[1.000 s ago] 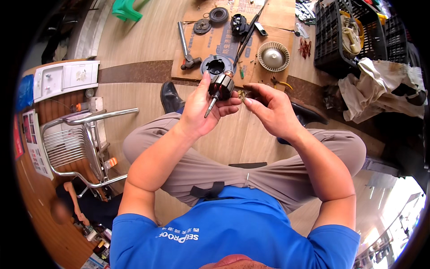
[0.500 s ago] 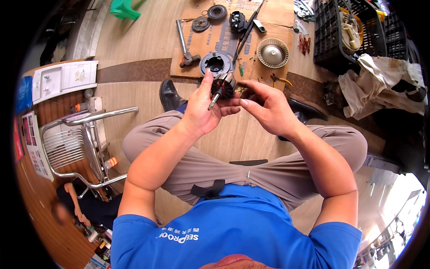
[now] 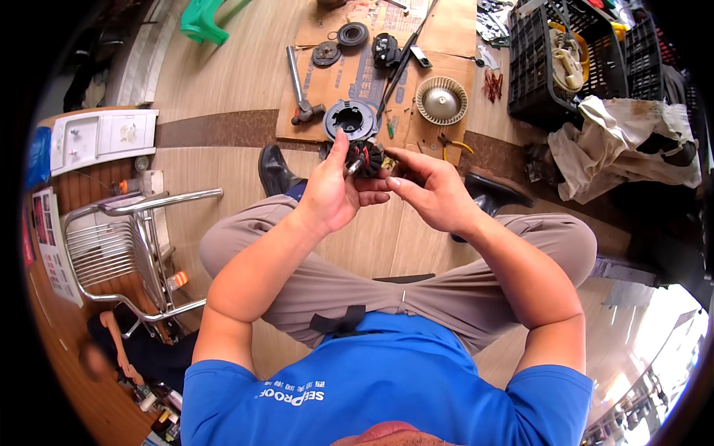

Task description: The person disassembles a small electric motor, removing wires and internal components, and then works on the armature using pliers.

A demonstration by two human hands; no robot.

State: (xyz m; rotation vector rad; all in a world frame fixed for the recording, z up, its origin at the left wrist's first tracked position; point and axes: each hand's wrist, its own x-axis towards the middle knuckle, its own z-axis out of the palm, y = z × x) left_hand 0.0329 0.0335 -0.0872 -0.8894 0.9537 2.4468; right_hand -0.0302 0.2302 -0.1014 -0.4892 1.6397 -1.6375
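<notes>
A motor rotor (image 3: 367, 157) with dark core, red windings and a metal shaft is held between my hands, just on my side of the cardboard. My left hand (image 3: 329, 187) is closed round it, thumb up along its left side and fingers beneath. The shaft end points back toward me. My right hand (image 3: 435, 192) pinches at the rotor's right end, where a bit of brass-coloured metal shows; the fingertips partly hide that end. Right beyond the rotor lies a grey round motor housing (image 3: 331, 123) with an open middle.
On the cardboard (image 3: 316, 89) lie a hammer (image 3: 294, 70), two round discs (image 3: 352, 34) (image 3: 326, 53), a black part (image 3: 385, 50), a white fan wheel (image 3: 442, 100) and yellow-handled pliers (image 3: 446, 147). Black crates (image 3: 543, 97) and a cloth (image 3: 602, 149) stand right, a metal chair (image 3: 111, 249) left.
The rotor has tilted in my hands, so its shaft looks shorter and points more toward me. My hands sit slightly lower in the picture. The whole view has shifted a little.
</notes>
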